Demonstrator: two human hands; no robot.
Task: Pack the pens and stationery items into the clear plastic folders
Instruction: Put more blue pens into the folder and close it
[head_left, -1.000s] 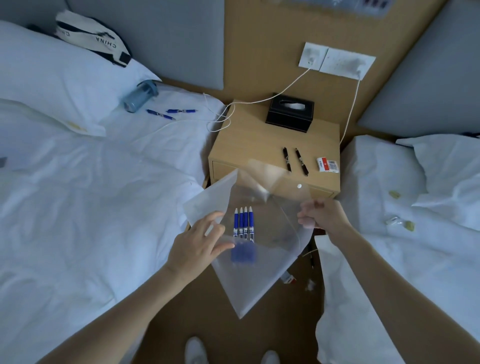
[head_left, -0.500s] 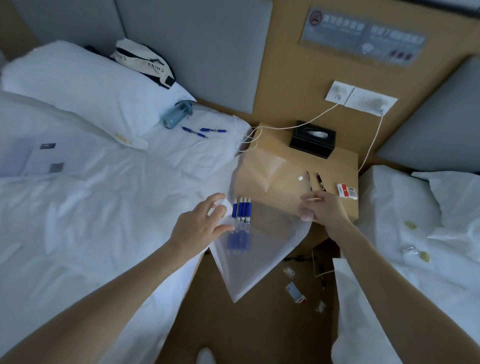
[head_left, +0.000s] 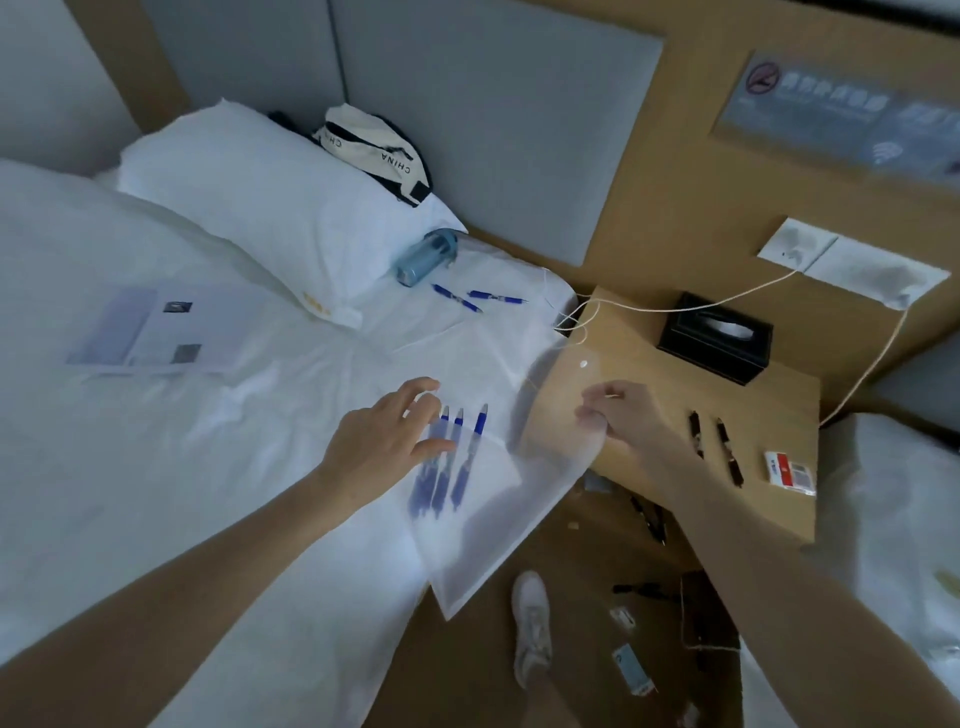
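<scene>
Head view: clear plastic folder (head_left: 498, 499) held between both hands, over the edge of the white bed (head_left: 156, 467) and the gap to the bedside table (head_left: 769, 415). Left hand (head_left: 387, 441) on the folder's left edge, fingers spread and lightly bent, thumb reaching across the plastic near the pens; whether it actually pinches the sheet, can't tell. Right hand (head_left: 618, 410) fingers curled, pinching the folder's right edge up by the flap with the white snap button (head_left: 583, 364) just above it. Blue pens (head_left: 452, 457) inside the folder, just right of the left hand, tips pointing away from the person, lower halves blurred through the plastic; three clearly seen, more possibly hidden by the fingers.

Past the left hand, further up the bed: two loose blue pens (head_left: 478, 299), beside a blue water bottle (head_left: 423, 257) lying against the pillow (head_left: 270, 208). Bag with "CHINA" lettering (head_left: 379, 150) behind the pillow. Another clear folder with papers (head_left: 150, 335) flat on the bed, well left of the left hand.

Right of the right hand, on the table: two black pens (head_left: 714, 447) side by side, a red-and-white small box (head_left: 789, 470) beyond them, black tissue box (head_left: 714, 338) at the back. White cable (head_left: 727, 304) runs from wall socket (head_left: 795, 247) across the table. Floor below the hands: a white shoe (head_left: 532, 623) and scattered small items, blurred.
</scene>
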